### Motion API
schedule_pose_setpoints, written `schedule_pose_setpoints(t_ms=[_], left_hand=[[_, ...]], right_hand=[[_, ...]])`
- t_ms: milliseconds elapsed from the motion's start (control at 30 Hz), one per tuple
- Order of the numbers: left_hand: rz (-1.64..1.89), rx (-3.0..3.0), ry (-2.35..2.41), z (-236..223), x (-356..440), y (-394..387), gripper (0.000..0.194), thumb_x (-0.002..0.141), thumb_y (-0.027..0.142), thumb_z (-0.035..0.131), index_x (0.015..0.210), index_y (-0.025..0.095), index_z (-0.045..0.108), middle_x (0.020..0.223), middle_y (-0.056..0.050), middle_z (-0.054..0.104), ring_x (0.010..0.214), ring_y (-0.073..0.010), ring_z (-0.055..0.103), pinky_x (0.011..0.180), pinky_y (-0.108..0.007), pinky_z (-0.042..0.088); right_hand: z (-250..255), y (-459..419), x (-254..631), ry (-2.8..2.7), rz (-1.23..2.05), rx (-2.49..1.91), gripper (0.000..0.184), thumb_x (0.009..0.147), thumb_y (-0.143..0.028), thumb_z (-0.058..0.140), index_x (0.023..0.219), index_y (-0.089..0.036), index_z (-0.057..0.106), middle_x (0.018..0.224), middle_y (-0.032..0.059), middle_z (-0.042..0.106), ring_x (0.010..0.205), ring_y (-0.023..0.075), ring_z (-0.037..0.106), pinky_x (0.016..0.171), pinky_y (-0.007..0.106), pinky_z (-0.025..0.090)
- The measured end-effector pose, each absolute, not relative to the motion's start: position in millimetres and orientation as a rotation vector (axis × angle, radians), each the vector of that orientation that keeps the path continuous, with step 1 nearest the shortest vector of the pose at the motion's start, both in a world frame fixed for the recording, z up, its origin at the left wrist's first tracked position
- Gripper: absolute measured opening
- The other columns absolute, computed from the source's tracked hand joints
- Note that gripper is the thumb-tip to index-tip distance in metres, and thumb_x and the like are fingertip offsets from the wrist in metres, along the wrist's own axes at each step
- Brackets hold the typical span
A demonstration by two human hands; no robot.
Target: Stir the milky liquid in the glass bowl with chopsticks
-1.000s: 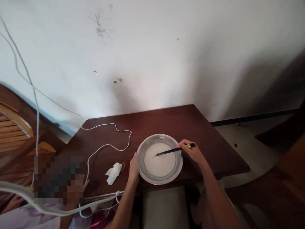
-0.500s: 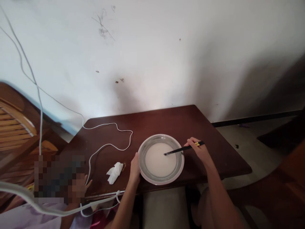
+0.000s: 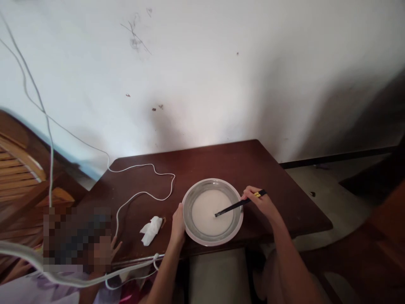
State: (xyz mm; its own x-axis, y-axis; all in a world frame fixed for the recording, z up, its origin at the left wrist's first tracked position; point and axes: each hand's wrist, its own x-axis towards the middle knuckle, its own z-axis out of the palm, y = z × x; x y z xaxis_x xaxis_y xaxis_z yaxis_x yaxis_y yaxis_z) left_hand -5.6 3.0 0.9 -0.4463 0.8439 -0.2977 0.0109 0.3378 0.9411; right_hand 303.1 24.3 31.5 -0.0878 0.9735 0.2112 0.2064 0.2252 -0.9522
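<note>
A round metal basin (image 3: 212, 241) with a pale rim stands near the front edge of the dark wooden table. Whitish, milky liquid (image 3: 210, 211) covers its bottom. My left hand (image 3: 178, 221) grips the basin's left side, its fingers partly hidden behind the rim. In my right hand (image 3: 257, 200) are black chopsticks (image 3: 232, 207) with yellow bands near the top. They slant down to the left over the right rim, with their tips in the liquid. A crumpled white tissue (image 3: 151, 230) lies left of my left hand.
The table (image 3: 218, 158) stands against a white wall. A thin white cable (image 3: 139, 194) loops over its left part, and a thicker one crosses in front. At the lower left is another person's hand (image 3: 115, 249). Wooden chairs (image 3: 22, 169) flank the table.
The chopstick tips have moved slightly toward me and left within the liquid, and my right hand has tilted with them. My left hand keeps its place on the basin.
</note>
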Motion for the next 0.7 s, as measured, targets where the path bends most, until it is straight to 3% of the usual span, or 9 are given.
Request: schedule_pose_setpoints(t_ms=[133, 267, 367, 567, 700], left_hand=[[1.202, 0.748, 1.732, 3, -6, 2, 0.065, 0.066, 0.080, 0.057, 0.078, 0.017, 0.070, 0.086, -0.013, 0.072, 0.090, -0.0284, 0.063, 0.083, -0.040, 0.051], [1.214, 0.721, 1.698, 5, -4, 2, 0.062, 0.065, 0.080, 0.059, 0.073, 0.018, 0.067, 0.082, -0.012, 0.072, 0.086, -0.0279, 0.062, 0.081, -0.040, 0.050], [1.221, 0.707, 1.713, 6, -2, 2, 0.058, 0.068, 0.077, 0.060, 0.072, 0.019, 0.066, 0.081, -0.011, 0.072, 0.084, -0.0271, 0.062, 0.080, -0.040, 0.050], [1.219, 0.690, 1.693, 6, -2, 2, 0.058, 0.069, 0.076, 0.059, 0.073, 0.019, 0.066, 0.080, -0.009, 0.071, 0.083, -0.0263, 0.061, 0.083, -0.040, 0.049], [1.202, 0.715, 1.696, 4, -3, 2, 0.057, 0.066, 0.077, 0.058, 0.072, 0.021, 0.064, 0.079, -0.009, 0.070, 0.084, -0.0266, 0.060, 0.085, -0.040, 0.047]], right_hand=[[31, 24, 292, -1.572, 0.999, -1.130, 0.031, 0.090, -0.049, 0.065, 0.073, -0.025, 0.074, 0.078, 0.0041, 0.077, 0.078, 0.0241, 0.070, 0.075, 0.034, 0.053], [30, 27, 305, -1.442, 0.860, -1.220, 0.036, 0.091, -0.052, 0.064, 0.069, -0.025, 0.071, 0.073, 0.0043, 0.074, 0.076, 0.0245, 0.068, 0.075, 0.036, 0.051], [30, 25, 309, -1.466, 0.940, -1.190, 0.040, 0.092, -0.054, 0.062, 0.066, -0.025, 0.070, 0.069, 0.0041, 0.072, 0.073, 0.0244, 0.068, 0.074, 0.036, 0.052], [32, 23, 293, -1.532, 0.994, -1.141, 0.029, 0.090, -0.048, 0.066, 0.073, -0.025, 0.074, 0.079, 0.0041, 0.077, 0.080, 0.0248, 0.069, 0.076, 0.035, 0.052], [31, 25, 304, -1.428, 0.888, -1.214, 0.038, 0.091, -0.052, 0.062, 0.066, -0.025, 0.071, 0.069, 0.0035, 0.072, 0.073, 0.0237, 0.067, 0.074, 0.035, 0.050]])
